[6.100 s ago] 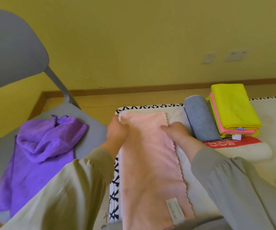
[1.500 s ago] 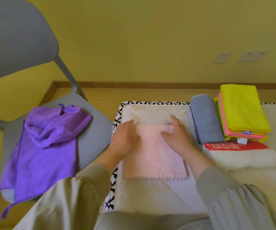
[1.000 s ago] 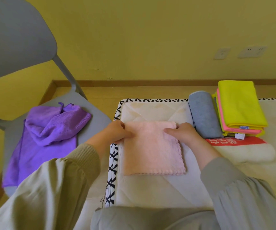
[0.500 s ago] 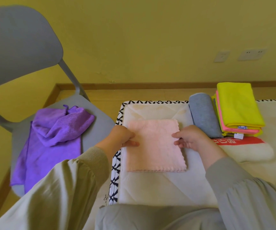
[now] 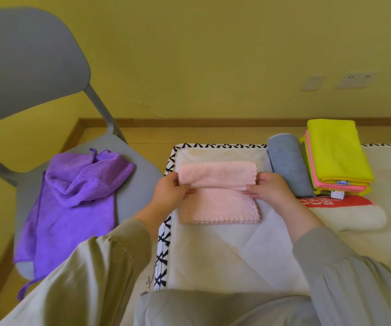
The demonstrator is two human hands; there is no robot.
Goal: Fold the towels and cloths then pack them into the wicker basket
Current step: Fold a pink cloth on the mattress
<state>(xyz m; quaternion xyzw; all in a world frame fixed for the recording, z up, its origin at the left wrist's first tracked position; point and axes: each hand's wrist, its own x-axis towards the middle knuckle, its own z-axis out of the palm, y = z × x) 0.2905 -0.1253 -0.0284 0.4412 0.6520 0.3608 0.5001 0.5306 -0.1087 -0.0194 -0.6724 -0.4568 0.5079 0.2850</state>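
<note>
A pink fleece cloth point(image 5: 218, 208) lies on the white mattress point(image 5: 225, 255), its far half rolled over toward me. My left hand point(image 5: 169, 192) pinches the left end of that fold and my right hand point(image 5: 268, 188) pinches the right end. An unfolded purple cloth point(image 5: 72, 198) is draped over the grey chair seat point(image 5: 140, 182) at the left. A rolled grey towel point(image 5: 288, 165) and a stack of folded yellow and pink cloths point(image 5: 335, 156) sit at the right, beside a white towel with a red band point(image 5: 345, 210). No wicker basket is in view.
The mattress has a black-and-white patterned edge point(image 5: 163, 250) on its left side. A yellow wall with two sockets point(image 5: 338, 81) and a wooden floor strip lie behind. The grey chair back point(image 5: 25, 62) rises at the upper left.
The long pink cloth was folded in half into a square. Both hands then moved to its sides and have now lifted the far edge and turned it over toward me.
</note>
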